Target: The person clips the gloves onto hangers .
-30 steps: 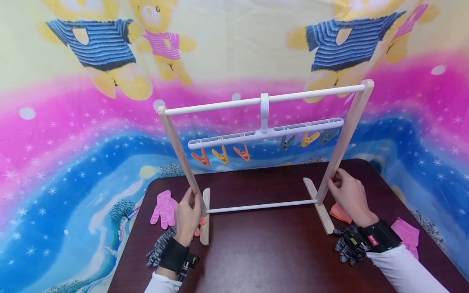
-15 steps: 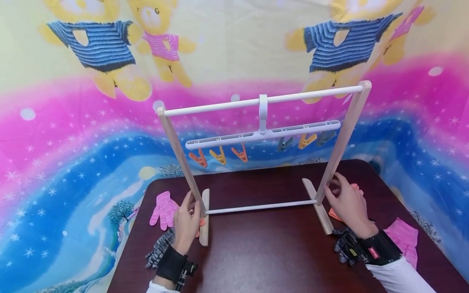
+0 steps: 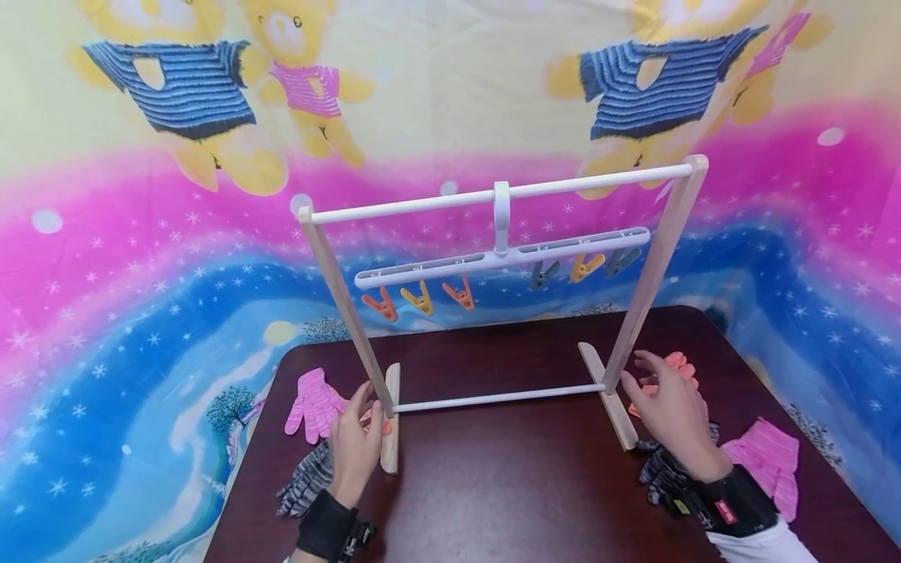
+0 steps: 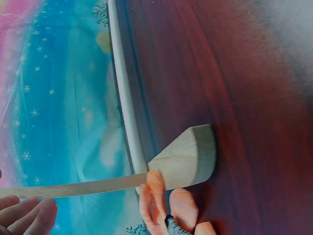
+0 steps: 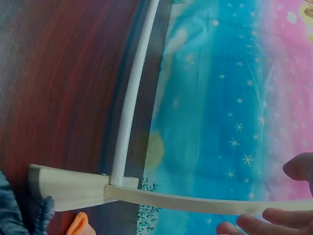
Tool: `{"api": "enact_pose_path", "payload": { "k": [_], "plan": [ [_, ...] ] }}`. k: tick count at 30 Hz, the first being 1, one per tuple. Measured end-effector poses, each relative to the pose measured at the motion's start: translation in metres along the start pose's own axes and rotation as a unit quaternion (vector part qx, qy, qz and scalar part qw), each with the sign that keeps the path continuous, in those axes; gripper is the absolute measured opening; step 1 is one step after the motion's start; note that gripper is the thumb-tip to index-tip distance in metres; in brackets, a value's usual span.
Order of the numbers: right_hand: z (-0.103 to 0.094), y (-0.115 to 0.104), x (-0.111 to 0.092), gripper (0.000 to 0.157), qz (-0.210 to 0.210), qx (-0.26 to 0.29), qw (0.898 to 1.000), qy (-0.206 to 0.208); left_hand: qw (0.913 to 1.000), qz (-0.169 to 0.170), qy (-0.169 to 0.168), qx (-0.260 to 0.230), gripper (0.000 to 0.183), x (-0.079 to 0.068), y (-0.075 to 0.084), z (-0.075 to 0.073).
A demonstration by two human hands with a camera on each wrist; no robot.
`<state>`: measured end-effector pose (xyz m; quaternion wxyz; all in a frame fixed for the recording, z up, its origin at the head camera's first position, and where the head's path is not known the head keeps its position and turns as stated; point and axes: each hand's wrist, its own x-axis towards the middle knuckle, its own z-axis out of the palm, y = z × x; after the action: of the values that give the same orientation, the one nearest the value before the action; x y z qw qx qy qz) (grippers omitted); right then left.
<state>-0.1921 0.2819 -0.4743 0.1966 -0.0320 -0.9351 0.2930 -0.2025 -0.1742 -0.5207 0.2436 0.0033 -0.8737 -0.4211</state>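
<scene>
having left hand (image 3: 357, 446) and right hand (image 3: 674, 413) wide and loose by the rack (image 3: 450, 200), gripping nothing; seeing it standing on the table (image 3: 507, 485) (hanger (image 3: 503, 254) hanging inside); probably needing slow, even moves, bumping neither post (image 3: 652, 274).

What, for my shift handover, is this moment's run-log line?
left hand: at left post | right hand: at right post | hanger: on top bar | gloves: on table

Rack (image 3: 345, 313) on table (image 3: 493, 485) between gloves (image 3: 313, 407); hanger (image 3: 501, 255) on its top bar (image 3: 422, 202), 6 clips (image 3: 420, 301) below.
</scene>
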Motion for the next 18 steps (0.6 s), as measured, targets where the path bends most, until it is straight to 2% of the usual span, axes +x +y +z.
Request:
{"api": "enact_pose_path", "payload": {
  "k": [7, 14, 18],
  "plan": [
    [0.011, -0.003, -0.014, 0.043, -0.018, -0.009, 1.000, -0.011, 0.9993, 0.002, -0.004, 0.038, 0.035, -0.010, -0.003, 0.003],
    [0.026, -0.010, -0.025, 0.043, -0.027, -0.015, 0.999, -0.027, 0.9992, -0.007, -0.029, 0.028, 0.035, -0.023, -0.004, 0.007],
    [0.032, -0.013, -0.031, 0.044, -0.023, -0.025, 0.999, -0.036, 0.9990, -0.006, -0.030, 0.034, 0.034, -0.029, -0.004, 0.009]
  ]
}}
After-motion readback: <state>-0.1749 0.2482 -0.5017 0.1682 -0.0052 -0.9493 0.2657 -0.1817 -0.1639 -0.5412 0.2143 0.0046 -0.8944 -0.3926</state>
